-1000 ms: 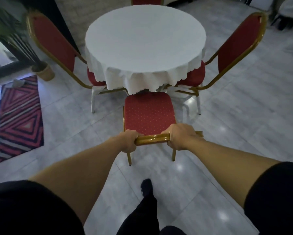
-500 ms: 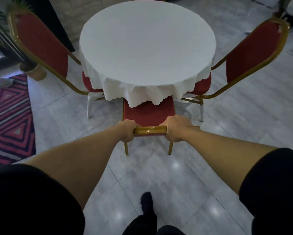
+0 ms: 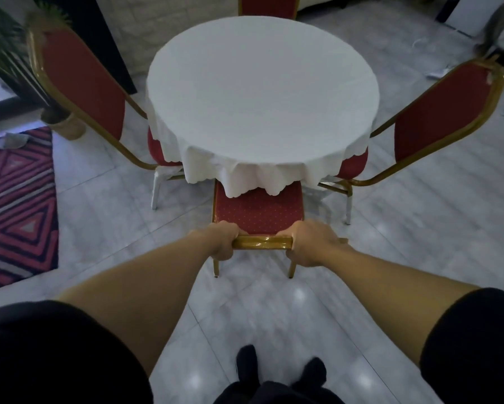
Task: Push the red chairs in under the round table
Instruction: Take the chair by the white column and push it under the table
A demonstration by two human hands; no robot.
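Note:
A round table [image 3: 262,91] under a white cloth stands in the middle of the head view. Right in front of me is a red chair [image 3: 259,211] with a gold frame, the front of its seat under the cloth's hanging edge. My left hand [image 3: 221,239] and my right hand [image 3: 310,243] are both shut on the gold top rail of its backrest. A second red chair [image 3: 82,86] stands at the table's left, a third [image 3: 440,112] at its right, both with seats partly under the cloth. A fourth chair's back [image 3: 266,5] shows behind the table.
A striped red rug [image 3: 17,205] lies on the pale tiled floor at the left. A potted plant [image 3: 61,123] stands beyond the left chair. My feet in dark socks [image 3: 277,371] are on the tiles below the chair. Dark furniture sits at the far right.
The chair in my hands has slid forward, so more of its seat is now beneath the tablecloth. I have stepped closer to the table, both feet now in view.

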